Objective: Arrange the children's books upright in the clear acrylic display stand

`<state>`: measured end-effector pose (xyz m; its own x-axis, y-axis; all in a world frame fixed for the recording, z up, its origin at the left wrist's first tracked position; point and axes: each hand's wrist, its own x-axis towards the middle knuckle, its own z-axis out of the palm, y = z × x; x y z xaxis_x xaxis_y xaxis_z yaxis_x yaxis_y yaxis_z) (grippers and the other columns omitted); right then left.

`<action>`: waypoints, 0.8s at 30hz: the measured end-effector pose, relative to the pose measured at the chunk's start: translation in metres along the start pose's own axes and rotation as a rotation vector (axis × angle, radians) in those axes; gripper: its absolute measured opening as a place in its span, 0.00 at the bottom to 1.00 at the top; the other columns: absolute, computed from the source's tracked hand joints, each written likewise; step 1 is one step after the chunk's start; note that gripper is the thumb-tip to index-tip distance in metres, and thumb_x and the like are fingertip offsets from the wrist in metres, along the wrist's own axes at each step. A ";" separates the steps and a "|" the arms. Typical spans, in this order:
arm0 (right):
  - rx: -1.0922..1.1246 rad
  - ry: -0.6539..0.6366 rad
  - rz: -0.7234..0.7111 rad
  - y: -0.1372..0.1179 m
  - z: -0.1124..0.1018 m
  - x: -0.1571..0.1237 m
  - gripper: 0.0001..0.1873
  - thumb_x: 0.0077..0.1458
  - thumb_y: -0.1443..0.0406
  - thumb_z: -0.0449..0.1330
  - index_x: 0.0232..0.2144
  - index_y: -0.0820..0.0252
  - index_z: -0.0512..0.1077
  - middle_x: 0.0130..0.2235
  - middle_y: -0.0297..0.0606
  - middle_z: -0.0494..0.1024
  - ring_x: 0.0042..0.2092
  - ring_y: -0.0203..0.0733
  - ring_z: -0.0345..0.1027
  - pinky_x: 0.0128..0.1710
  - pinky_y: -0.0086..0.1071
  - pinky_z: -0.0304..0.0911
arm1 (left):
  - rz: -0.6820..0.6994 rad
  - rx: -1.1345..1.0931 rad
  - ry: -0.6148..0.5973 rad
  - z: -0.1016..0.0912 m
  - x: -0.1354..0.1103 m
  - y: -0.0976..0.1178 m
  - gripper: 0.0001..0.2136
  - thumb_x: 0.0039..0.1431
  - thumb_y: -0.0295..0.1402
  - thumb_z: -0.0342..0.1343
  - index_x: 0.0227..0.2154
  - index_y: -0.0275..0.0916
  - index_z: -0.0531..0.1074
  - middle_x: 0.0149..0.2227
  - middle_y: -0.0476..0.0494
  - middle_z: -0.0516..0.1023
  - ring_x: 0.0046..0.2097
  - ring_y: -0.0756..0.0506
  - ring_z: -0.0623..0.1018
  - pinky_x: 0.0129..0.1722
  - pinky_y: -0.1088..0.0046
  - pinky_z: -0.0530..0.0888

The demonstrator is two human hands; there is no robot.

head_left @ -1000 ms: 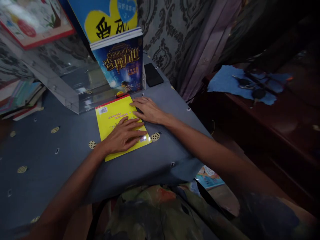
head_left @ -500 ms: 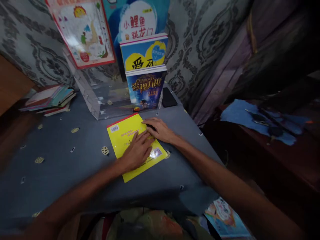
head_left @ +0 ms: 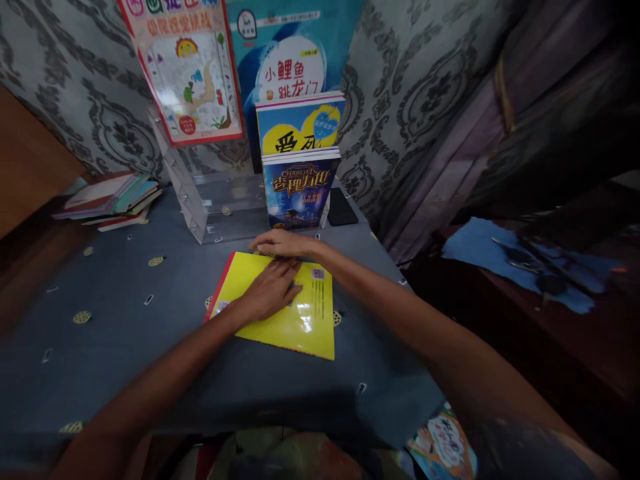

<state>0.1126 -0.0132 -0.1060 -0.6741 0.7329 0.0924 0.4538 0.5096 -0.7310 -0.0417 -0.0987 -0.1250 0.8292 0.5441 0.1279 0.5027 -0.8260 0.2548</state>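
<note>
A yellow book with a red spine edge lies on the table, a QR code near its far right corner. My left hand rests palm down on its cover, fingers stretched out. Beyond it, my right hand reaches across the book's far edge, its fingers extended to the left and slightly bent. Its fingertips sit close to that edge; whether they press on the book is hard to see. The barcode corner is partly covered by my left wrist.
Behind the hands, a clear acrylic rack holds a dark blue book and other upright books. A black phone lies right of it. At the left is a stack of booklets. A blue cloth lies on the right-hand surface.
The yellow book has turned counterclockwise, its red edge swinging from the far side to the left. My right hand has moved left along the far edge. The camera view has shifted a little.
</note>
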 end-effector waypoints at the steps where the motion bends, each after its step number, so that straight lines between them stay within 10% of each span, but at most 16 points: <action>1: -0.021 -0.027 -0.005 -0.003 0.000 0.007 0.17 0.64 0.67 0.55 0.51 0.64 0.78 0.50 0.43 0.83 0.49 0.45 0.77 0.49 0.34 0.69 | -0.006 0.014 0.023 0.002 0.003 -0.003 0.26 0.72 0.42 0.44 0.64 0.29 0.62 0.67 0.28 0.65 0.70 0.36 0.62 0.68 0.52 0.61; 5: -0.187 -0.016 -0.009 -0.014 0.005 0.014 0.16 0.65 0.67 0.55 0.50 0.63 0.78 0.49 0.43 0.83 0.49 0.45 0.76 0.51 0.36 0.68 | -0.049 0.075 0.098 0.007 0.013 -0.016 0.21 0.71 0.39 0.45 0.58 0.28 0.69 0.58 0.27 0.76 0.61 0.34 0.74 0.62 0.49 0.70; 10: -0.282 0.310 0.071 -0.021 0.030 -0.028 0.24 0.70 0.59 0.48 0.61 0.64 0.69 0.61 0.51 0.74 0.63 0.52 0.66 0.63 0.47 0.60 | -0.011 0.117 0.134 0.011 0.019 -0.028 0.16 0.68 0.31 0.48 0.50 0.28 0.75 0.51 0.28 0.80 0.55 0.33 0.78 0.57 0.47 0.74; 16: -0.191 0.449 0.184 -0.005 0.054 -0.079 0.30 0.71 0.51 0.44 0.68 0.59 0.59 0.69 0.50 0.62 0.71 0.50 0.53 0.70 0.52 0.51 | -0.062 0.073 0.170 0.011 0.019 -0.022 0.23 0.70 0.33 0.48 0.63 0.28 0.64 0.65 0.27 0.67 0.67 0.36 0.67 0.67 0.52 0.65; 24: -0.125 0.458 0.167 0.019 0.025 -0.114 0.28 0.70 0.51 0.45 0.65 0.53 0.64 0.65 0.45 0.69 0.67 0.51 0.61 0.67 0.55 0.56 | -0.179 0.084 0.014 0.004 0.018 -0.018 0.26 0.73 0.42 0.40 0.67 0.32 0.59 0.71 0.34 0.57 0.72 0.38 0.58 0.71 0.54 0.57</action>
<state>0.1838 -0.0982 -0.1472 -0.2736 0.9174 0.2890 0.6186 0.3979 -0.6775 -0.0353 -0.0745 -0.1313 0.7213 0.6852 0.1007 0.6614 -0.7247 0.1936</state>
